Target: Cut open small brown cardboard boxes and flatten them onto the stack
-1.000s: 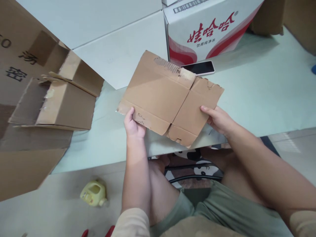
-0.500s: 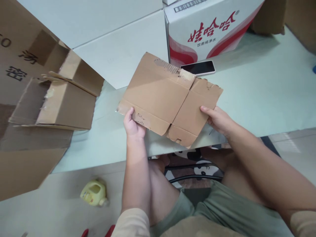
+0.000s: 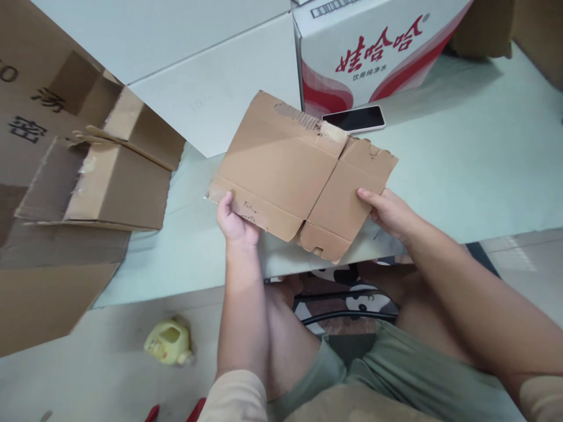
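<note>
A flattened cardboard box [image 3: 281,158] is held tilted above the table, brown, creased, with torn patches along its far edge. My left hand [image 3: 237,223] grips its near left edge, thumb on top and fingers hidden underneath. On the other side my right hand [image 3: 389,214] pinches the right edge, its thumb lying on the upper face. Some small dark handwriting or marks show near the left thumb. Just beyond the cardboard's far edge lies a phone [image 3: 354,119] with a dark screen.
A white and red water carton [image 3: 373,64] stands at the back beside a large white box [image 3: 215,88]. Opened cardboard boxes [image 3: 132,187] crowd the left. The pale green table [image 3: 461,176] ends before my knees. On the floor lies a yellow jug [image 3: 169,341].
My left thumb has slid slightly left along the cardboard's edge. The cardboard and my right hand are almost unmoved.
</note>
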Tool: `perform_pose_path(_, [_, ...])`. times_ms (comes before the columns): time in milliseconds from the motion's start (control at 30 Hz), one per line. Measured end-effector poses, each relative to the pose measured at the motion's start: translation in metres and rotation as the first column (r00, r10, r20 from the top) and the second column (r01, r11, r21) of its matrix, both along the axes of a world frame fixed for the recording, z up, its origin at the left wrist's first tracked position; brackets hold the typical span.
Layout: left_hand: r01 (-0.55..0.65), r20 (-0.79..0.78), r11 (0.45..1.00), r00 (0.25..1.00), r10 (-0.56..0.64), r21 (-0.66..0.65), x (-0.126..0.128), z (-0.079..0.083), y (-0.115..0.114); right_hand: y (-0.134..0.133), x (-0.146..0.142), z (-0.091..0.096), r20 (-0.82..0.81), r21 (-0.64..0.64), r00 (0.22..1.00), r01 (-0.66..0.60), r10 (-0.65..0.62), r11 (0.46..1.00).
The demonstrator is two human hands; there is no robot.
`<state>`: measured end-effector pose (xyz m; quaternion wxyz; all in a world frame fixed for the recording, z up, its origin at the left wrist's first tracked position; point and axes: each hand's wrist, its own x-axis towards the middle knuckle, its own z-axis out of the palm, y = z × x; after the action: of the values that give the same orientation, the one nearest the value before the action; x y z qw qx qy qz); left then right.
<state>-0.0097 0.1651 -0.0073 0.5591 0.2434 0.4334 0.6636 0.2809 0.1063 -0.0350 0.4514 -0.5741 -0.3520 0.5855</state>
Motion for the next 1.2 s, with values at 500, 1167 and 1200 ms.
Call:
perform_pose_path(500, [-0.029,-0.033,0.999,0.999,0.030,0.015,0.0016,0.0033,-0.0024,-0.0004,0.0011,-0.0044,0.016,0.005,1.000,-0.019,0.019,1.000])
perform_pose_path(1167, [-0.004,-0.061,0.999,0.998,0.006,0.034,-0.0006,0.0004,-0.0017,-0.0001,0.0034,-0.0060,0.007,0.005,1.000,-0.028,0.028,1.000])
perform_pose_path(1200, [-0.002,-0.068,0.999,0.998,0.004,0.035,-0.0007,0.0002,-0.0015,-0.0002,0.0035,-0.0059,0.003,0.007,1.000,-0.028,0.028,1.000])
